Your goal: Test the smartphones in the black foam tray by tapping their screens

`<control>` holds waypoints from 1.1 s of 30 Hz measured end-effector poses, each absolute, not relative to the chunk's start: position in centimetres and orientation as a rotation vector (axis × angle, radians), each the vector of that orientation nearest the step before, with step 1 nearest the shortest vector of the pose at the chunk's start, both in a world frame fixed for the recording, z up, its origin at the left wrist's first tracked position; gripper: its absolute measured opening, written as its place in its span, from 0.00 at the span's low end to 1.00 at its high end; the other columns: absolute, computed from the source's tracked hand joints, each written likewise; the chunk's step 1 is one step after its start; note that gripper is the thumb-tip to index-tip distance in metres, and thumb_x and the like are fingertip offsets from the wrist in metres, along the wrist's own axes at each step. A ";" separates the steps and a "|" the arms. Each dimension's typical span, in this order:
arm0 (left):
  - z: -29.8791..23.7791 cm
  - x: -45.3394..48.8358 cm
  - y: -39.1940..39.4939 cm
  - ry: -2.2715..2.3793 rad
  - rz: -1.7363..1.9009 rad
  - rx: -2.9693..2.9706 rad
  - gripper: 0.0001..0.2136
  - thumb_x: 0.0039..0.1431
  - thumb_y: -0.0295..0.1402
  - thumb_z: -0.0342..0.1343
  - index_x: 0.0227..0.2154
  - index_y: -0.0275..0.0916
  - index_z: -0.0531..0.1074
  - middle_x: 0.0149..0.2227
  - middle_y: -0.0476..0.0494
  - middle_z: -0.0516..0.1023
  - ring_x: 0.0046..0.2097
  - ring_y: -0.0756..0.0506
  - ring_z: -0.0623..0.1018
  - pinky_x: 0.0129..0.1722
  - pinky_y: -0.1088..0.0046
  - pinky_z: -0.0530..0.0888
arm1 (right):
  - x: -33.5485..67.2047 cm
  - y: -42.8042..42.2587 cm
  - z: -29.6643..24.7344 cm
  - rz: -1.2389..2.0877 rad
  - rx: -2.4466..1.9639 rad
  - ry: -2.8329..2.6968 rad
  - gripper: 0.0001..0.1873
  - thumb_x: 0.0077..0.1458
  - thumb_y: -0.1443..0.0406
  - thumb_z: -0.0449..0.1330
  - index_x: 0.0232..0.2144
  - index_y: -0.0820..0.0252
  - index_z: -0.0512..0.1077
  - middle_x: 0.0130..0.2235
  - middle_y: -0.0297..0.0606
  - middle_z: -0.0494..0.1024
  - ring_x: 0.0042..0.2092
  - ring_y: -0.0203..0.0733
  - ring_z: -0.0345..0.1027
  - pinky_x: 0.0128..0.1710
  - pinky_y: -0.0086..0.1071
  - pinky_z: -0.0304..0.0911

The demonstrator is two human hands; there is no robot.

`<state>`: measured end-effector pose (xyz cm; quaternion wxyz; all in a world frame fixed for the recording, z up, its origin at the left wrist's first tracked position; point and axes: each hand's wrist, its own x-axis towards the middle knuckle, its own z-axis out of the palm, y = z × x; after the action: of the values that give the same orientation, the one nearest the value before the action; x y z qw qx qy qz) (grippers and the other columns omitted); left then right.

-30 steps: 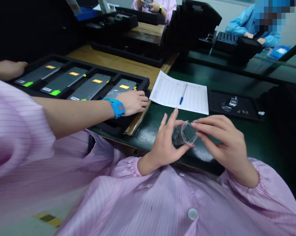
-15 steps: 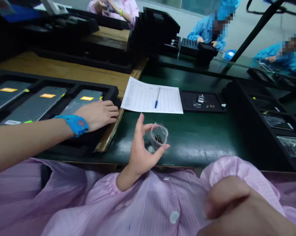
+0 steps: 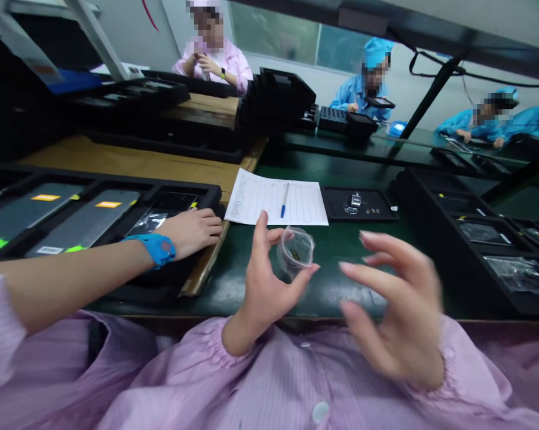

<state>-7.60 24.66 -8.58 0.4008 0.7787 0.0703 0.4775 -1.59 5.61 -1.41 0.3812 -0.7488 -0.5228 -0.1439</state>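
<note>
My left hand (image 3: pixel 265 280) pinches a small clear plastic bag (image 3: pixel 296 249) between thumb and fingers, just above the green table (image 3: pixel 341 280); a small dark part with a yellow mark lies inside the bag. My right hand (image 3: pixel 397 307) hovers to the right of the bag with its fingers spread and curled, holding nothing, and is slightly blurred. A co-worker's hand (image 3: pixel 193 230), with a blue watch (image 3: pixel 159 248) on the wrist, rests on the right end of a black tray (image 3: pixel 207 194) of grey phone panels at my left.
A printed sheet (image 3: pixel 260 203) with a blue pen (image 3: pixel 285 202) lies ahead. A small black mat (image 3: pixel 359 204) with metal parts sits beside it. Black trays (image 3: pixel 475 239) of bagged parts stand at the right. Stacked black trays (image 3: pixel 273 101) and several seated people fill the back.
My right hand let go of the bag, dropped to my lap, and has come back up beside the bag, open. The view has tilted up. The co-worker's hand stays on the tray.
</note>
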 end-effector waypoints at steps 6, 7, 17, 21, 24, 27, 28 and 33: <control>-8.1 -7.8 23.7 0.205 1.313 2.188 0.48 0.58 0.40 0.63 0.72 0.45 0.38 0.50 0.37 0.75 0.50 0.39 0.77 0.56 0.51 0.72 | -0.2 9.9 -2.8 -0.151 -1.893 -1.244 0.05 0.62 0.66 0.59 0.40 0.56 0.75 0.58 0.49 0.73 0.52 0.52 0.75 0.43 0.43 0.77; -8.3 -7.9 23.7 0.213 1.305 2.194 0.47 0.58 0.39 0.63 0.72 0.44 0.38 0.50 0.37 0.75 0.50 0.39 0.77 0.56 0.51 0.72 | 0.1 10.1 -2.9 -0.094 -1.898 -1.233 0.05 0.61 0.67 0.59 0.38 0.55 0.74 0.56 0.47 0.75 0.45 0.47 0.77 0.38 0.39 0.76; -7.5 -7.8 27.3 0.185 0.731 1.420 0.27 0.51 0.48 0.69 0.51 0.39 0.76 0.44 0.39 0.80 0.44 0.43 0.79 0.48 0.65 0.75 | 4.7 12.1 -0.7 0.351 -1.720 -1.248 0.05 0.55 0.63 0.63 0.28 0.58 0.73 0.45 0.42 0.81 0.44 0.46 0.76 0.40 0.36 0.70; -5.9 -7.0 28.6 0.259 0.683 1.274 0.13 0.48 0.43 0.70 0.30 0.39 0.81 0.34 0.43 0.83 0.36 0.47 0.79 0.40 0.70 0.76 | 5.7 12.5 0.3 0.500 -1.618 -1.165 0.07 0.53 0.62 0.66 0.29 0.58 0.73 0.43 0.41 0.81 0.43 0.45 0.76 0.40 0.36 0.70; -4.8 -6.7 28.8 0.292 0.738 1.273 0.13 0.45 0.42 0.72 0.29 0.39 0.81 0.31 0.45 0.82 0.32 0.48 0.78 0.34 0.73 0.75 | 5.9 12.9 0.6 0.485 -1.606 -1.085 0.10 0.51 0.60 0.69 0.29 0.59 0.74 0.35 0.40 0.80 0.36 0.42 0.75 0.33 0.33 0.70; -3.7 -6.3 29.1 0.283 0.719 1.280 0.14 0.46 0.43 0.71 0.30 0.37 0.81 0.32 0.45 0.82 0.29 0.50 0.78 0.30 0.74 0.75 | 6.2 13.5 0.6 0.458 -1.558 -0.982 0.14 0.48 0.59 0.72 0.32 0.60 0.74 0.30 0.37 0.79 0.30 0.39 0.73 0.27 0.30 0.68; -3.4 -6.2 29.2 0.281 0.713 1.277 0.14 0.46 0.43 0.71 0.31 0.37 0.81 0.33 0.45 0.82 0.28 0.50 0.78 0.29 0.75 0.75 | 6.3 13.8 0.6 0.467 -1.533 -0.953 0.16 0.46 0.58 0.73 0.34 0.60 0.74 0.31 0.36 0.79 0.29 0.39 0.74 0.27 0.30 0.68; -2.3 -5.5 30.0 0.249 0.714 1.262 0.15 0.46 0.42 0.71 0.32 0.36 0.79 0.34 0.46 0.82 0.27 0.51 0.79 0.24 0.78 0.73 | 7.2 14.8 0.4 0.582 -1.461 -0.886 0.19 0.44 0.54 0.75 0.30 0.61 0.75 0.28 0.37 0.79 0.30 0.40 0.75 0.28 0.29 0.69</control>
<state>-5.47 30.05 -2.31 0.7415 0.5756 0.1138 0.3255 7.18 14.80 0.45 0.6197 -0.6353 -0.3851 0.2532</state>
